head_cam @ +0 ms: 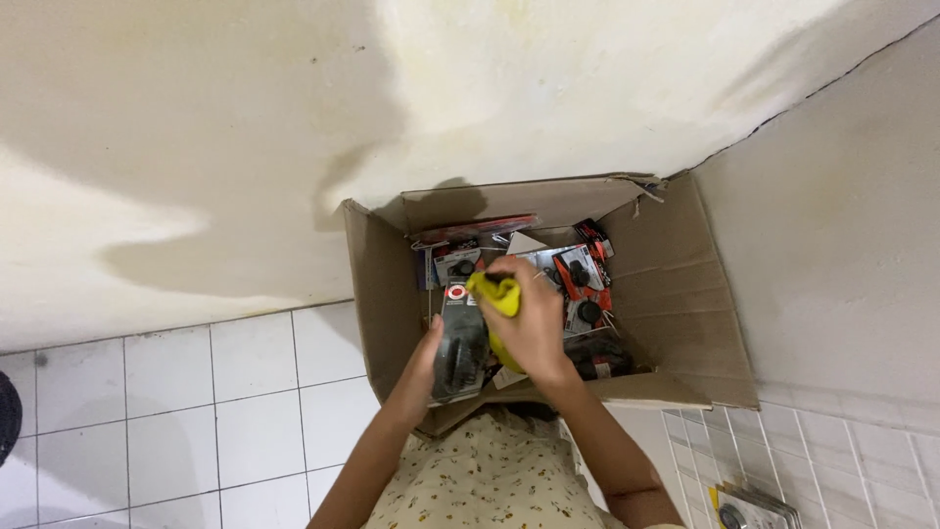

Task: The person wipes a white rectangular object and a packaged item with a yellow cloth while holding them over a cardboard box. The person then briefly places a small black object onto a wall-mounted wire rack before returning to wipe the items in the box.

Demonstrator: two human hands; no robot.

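Note:
An open cardboard box (676,284) stands on the floor in a room corner, filled with several small packaged items in red, black and grey wrapping (584,279). My left hand (428,353) holds a dark grey flat package (460,343) upright over the box's near left side. My right hand (537,318) is shut around a yellow object (497,294), gripping it just above the box contents, right beside the grey package. Both forearms reach down into the box from the bottom of the view.
White floor tiles (196,411) lie to the left. Cream walls (245,127) meet behind the box, with a grey wall (842,235) on the right. A small metal floor drain (749,509) sits at the bottom right. A dark object (6,416) shows at the left edge.

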